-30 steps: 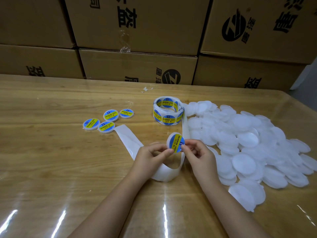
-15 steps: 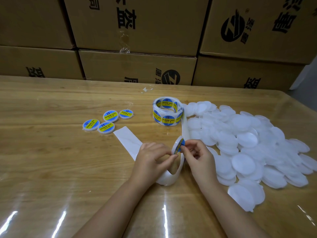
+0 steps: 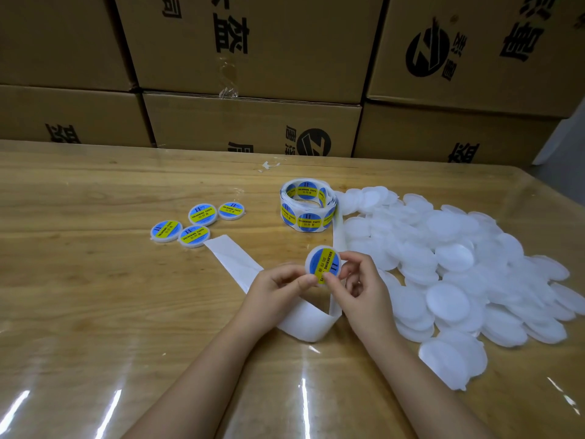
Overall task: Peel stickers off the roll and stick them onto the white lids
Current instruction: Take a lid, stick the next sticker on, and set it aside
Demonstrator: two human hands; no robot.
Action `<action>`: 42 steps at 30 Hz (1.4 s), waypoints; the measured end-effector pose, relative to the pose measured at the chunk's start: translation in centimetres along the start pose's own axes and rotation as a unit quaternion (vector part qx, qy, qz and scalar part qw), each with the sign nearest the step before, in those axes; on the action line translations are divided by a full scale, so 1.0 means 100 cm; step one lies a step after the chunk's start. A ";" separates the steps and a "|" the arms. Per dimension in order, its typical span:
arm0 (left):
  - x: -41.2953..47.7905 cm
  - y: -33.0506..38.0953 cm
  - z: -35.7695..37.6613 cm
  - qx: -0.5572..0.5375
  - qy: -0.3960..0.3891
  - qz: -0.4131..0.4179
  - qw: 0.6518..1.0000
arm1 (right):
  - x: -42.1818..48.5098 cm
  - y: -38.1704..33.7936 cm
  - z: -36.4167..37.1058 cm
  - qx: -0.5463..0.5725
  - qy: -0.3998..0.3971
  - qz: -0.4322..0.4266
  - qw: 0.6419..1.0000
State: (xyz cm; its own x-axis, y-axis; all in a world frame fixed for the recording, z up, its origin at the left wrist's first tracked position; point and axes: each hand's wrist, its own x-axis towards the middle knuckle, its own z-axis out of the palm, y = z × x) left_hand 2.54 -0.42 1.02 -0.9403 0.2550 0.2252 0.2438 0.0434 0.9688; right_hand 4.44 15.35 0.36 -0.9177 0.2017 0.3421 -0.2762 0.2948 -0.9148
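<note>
Half a second ago I held this lid (image 3: 323, 264) edge-on and low between my hands. Now I have tipped it back up, so its face looks at me again, a little higher above the table (image 3: 95, 312). The blue-and-yellow sticker (image 3: 327, 259) covers the face, its print running top to bottom, and from here it looks flat and fairly well centred. I judge this lid done and ready to set down. My left hand (image 3: 278, 286) pinches the lid's lower left edge between thumb and forefinger. My right hand (image 3: 361, 289) grips the other side, thumb on the lower edge and forefinger curled over the upper right rim. The lid is therefore held by both hands, just in front of my knuckles and clear of the table. Beneath them the empty backing strip (image 3: 234, 261) loops across the wood and runs back to the sticker roll (image 3: 308, 204), which stands beyond my hands. The four finished lids (image 3: 196, 221) lie in a cluster to my left, well apart from my left hand, and I would put this one there. The pile of bare white lids (image 3: 449, 264) spreads out just beside my right hand, so there are many left to do. Cardboard boxes (image 3: 253, 42) are stacked behind the table.
</note>
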 end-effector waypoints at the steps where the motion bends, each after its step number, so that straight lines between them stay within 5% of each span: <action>1: 0.000 0.000 0.000 -0.004 -0.001 0.002 1.000 | 0.000 0.000 0.000 0.000 -0.007 -0.005 1.000; 21: 0.000 -0.001 -0.005 -0.064 -0.038 -0.011 0.997 | 0.000 -0.007 -0.002 0.047 0.023 0.006 0.999; 42: -0.004 0.002 0.001 0.020 -0.073 0.034 0.997 | -0.001 -0.002 -0.002 -0.014 -0.012 -0.007 1.000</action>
State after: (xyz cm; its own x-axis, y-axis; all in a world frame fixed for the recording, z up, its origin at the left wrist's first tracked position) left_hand 3.00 -0.37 1.12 -0.8777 0.3962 0.2696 0.3172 0.0585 0.9466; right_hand 4.65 15.46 0.54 -0.9208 0.1744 0.3489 -0.2812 0.3231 -0.9036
